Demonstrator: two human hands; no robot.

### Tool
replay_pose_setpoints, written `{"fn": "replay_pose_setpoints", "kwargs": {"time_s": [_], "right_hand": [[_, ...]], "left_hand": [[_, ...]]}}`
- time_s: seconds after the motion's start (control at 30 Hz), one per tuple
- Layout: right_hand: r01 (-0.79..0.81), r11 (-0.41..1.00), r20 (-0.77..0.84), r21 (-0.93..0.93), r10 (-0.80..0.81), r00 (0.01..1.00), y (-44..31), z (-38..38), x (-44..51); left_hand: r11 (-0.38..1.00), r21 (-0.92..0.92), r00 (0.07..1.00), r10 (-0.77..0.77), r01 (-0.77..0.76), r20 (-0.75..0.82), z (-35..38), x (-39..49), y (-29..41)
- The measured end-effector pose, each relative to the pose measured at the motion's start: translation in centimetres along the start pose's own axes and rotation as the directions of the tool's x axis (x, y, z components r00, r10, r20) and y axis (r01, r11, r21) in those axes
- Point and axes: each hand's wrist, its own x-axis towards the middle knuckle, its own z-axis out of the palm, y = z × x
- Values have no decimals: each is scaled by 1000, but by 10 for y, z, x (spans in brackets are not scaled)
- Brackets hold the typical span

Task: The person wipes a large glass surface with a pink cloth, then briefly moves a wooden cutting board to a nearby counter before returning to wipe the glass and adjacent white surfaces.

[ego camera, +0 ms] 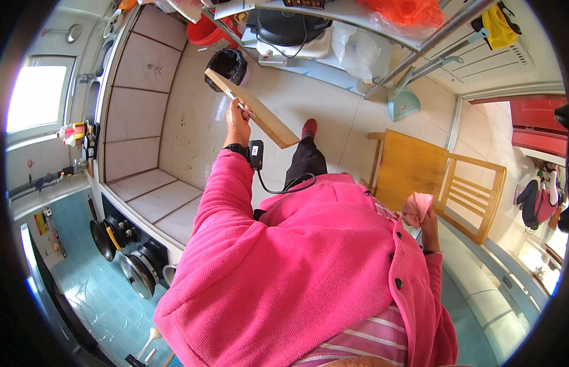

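Note:
My left hand (238, 120) is out in front of me, gripping a flat wooden board (266, 114) by a metal piece (235, 97) at its edge that looks like a handle. The board is tilted, and its far end overlaps a bin lined with a black bag (229, 64); whether they touch I cannot tell. Low at my right side, my right hand (430, 225) holds a crumpled pink cloth (416, 208). The cloth is close to the seat of a wooden chair (410, 165).
A metal shelf rack (307, 75) carries a black electric pan (289, 27) and plastic bags. Nearby are a red bucket (211, 32) and a light blue dustpan (404, 104). On the left, a tiled counter front (135, 110) runs toward a stove with a lidded pan (137, 274).

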Motion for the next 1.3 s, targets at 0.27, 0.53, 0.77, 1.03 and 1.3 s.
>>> {"fn": "replay_pose_setpoints", "kwargs": {"time_s": [0.27,0.53,0.77,1.03,1.3], "right_hand": [[132,988,138,-82,-120,983,-91,116,66],[207,940,603,-270,-2,798,-171,299,231],[322,834,659,-449,65,750,-174,390,271],[189,868,575,-460,128,808,-148,347,276],[25,933,432,-359,142,891,-138,295,273]], "left_hand": [[998,-41,996,-55,52,-73,29,79,25],[992,-55,989,-118,113,-94,55,137,28],[986,-101,989,-136,129,-64,73,188,13],[984,-131,993,-119,117,-6,95,227,-6],[987,-79,990,-136,138,29,104,260,-14]]}}
